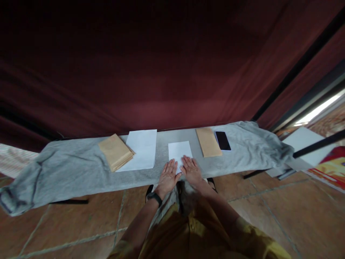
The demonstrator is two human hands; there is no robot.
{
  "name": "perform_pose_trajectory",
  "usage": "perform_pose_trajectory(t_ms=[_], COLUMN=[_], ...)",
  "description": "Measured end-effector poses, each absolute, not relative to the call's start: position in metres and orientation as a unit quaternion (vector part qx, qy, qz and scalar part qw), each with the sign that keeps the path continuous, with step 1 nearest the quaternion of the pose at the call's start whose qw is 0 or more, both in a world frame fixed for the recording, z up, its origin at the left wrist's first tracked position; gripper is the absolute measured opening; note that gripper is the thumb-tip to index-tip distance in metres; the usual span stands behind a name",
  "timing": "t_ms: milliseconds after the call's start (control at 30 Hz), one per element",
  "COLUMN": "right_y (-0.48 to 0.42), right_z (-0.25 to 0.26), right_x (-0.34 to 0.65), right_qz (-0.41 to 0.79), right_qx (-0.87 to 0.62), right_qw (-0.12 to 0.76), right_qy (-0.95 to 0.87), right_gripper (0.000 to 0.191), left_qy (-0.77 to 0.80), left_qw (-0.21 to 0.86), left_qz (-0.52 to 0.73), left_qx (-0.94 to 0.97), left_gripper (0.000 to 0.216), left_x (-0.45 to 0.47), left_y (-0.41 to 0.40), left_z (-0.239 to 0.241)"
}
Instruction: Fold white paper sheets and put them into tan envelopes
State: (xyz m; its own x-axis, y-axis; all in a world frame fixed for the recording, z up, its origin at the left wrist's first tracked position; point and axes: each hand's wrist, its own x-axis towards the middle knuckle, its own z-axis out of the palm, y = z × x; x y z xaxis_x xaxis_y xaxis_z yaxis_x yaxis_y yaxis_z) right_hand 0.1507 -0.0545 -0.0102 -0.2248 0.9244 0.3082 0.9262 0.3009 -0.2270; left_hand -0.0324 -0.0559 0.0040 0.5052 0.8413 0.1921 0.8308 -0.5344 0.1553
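Observation:
A white sheet of paper (179, 149), folded or cut to a small size, lies on the grey cloth in front of me. My left hand (168, 176) is flat on its lower left part, fingers stretched out. Beside it, my right hand (192, 171) presses flat on the lower right part, the thumbs close together. The paper's near edge is mostly hidden under both hands. To the right lies a brown paper envelope (208, 142). On the left, a stack of brown envelopes (115, 151) overlaps larger white sheets (145, 149).
A dark-screened phone (223, 140) lies right of the single envelope. The grey cloth (81, 162) covers a narrow bench with dark legs. Behind it hangs a dark red curtain (172, 90). White panels (304, 144) and a colourful printed board (332, 169) stand at the far right.

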Motion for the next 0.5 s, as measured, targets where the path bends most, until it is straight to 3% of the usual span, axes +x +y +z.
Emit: perform_pose_trajectory(t_ms=[333, 500], right_y=[-0.069, -0.071], right_z=[-0.018, -0.02], right_x=[0.19, 0.191], right_qz=[-0.031, -0.023], right_qx=[-0.599, -0.596], right_qw=[0.22, 0.221], right_qy=[-0.769, -0.771], right_gripper=[0.057, 0.057], left_qy=[0.526, 0.549], left_qw=[0.015, 0.077], left_qz=[0.148, 0.172], left_qx=[0.837, 0.814], left_gripper=[0.066, 0.059], left_x=[-0.037, -0.035], left_y=[-0.065, -0.074], left_z=[-0.008, -0.008])
